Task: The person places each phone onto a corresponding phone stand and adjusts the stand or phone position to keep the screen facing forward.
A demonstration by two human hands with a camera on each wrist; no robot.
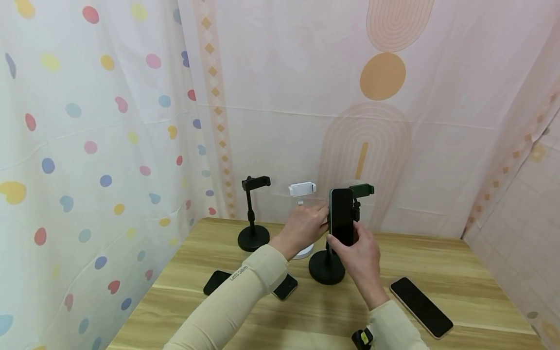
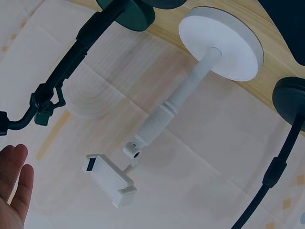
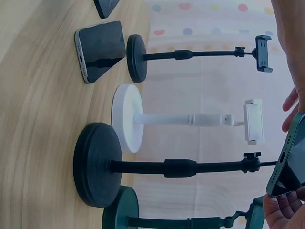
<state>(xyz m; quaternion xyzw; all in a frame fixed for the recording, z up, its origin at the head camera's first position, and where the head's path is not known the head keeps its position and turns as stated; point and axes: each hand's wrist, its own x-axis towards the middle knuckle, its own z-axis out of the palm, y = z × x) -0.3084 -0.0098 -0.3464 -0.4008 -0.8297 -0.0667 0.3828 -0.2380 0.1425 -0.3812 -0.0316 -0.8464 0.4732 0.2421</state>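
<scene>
A dark-screened smartphone (image 1: 341, 214) stands upright in front of a black phone stand (image 1: 327, 268). My right hand (image 1: 362, 255) grips its lower part, with the thumb at the lower left of the screen. My left hand (image 1: 305, 228) is at the phone's left edge; its grip is partly hidden behind the phone. In the left wrist view, fingers of the left hand (image 2: 16, 183) show beside the black stand's arm (image 2: 62, 62). The right wrist view shows the phone (image 3: 290, 160) at the end of that stand; its clamp is out of sight.
A black stand (image 1: 253, 238) and a white stand (image 1: 302, 189) are at the left, and a green stand (image 1: 362, 190) is behind the phone. Phones lie on the table: one (image 1: 216, 281) left, one (image 1: 286, 288) beside the left sleeve, one (image 1: 421, 307) right. Curtains hang behind.
</scene>
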